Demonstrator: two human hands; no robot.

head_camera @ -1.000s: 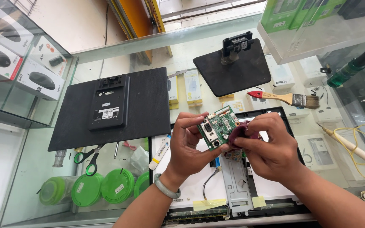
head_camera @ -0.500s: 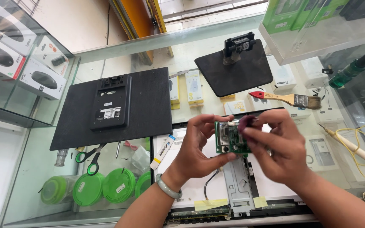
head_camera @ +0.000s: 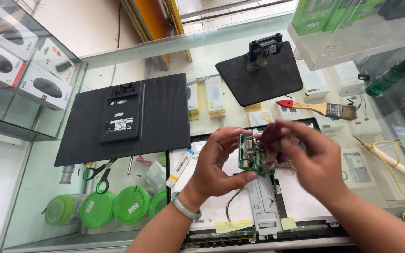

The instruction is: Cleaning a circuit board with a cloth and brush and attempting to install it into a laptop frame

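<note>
My left hand (head_camera: 216, 164) grips a small green circuit board (head_camera: 254, 157) by its edges, holding it nearly on edge above an opened monitor (head_camera: 240, 211) that lies face down on the glass counter. My right hand (head_camera: 312, 161) presses a dark red cloth (head_camera: 272, 137) against the board's right face. The board's far side is hidden by the cloth and my fingers. A pale green bangle sits on my left wrist.
A black monitor back cover (head_camera: 127, 117) lies at the left, a black monitor stand (head_camera: 261, 70) behind. A paintbrush (head_camera: 319, 108), green-handled scissors (head_camera: 100, 174), a soldering iron (head_camera: 390, 161) with yellow cable, green-lidded tubs (head_camera: 113, 206) and boxed mice (head_camera: 10, 61) surround the work area.
The board has turned from facing me to nearly edge-on. My right hand moved the red cloth up over its right face.
</note>
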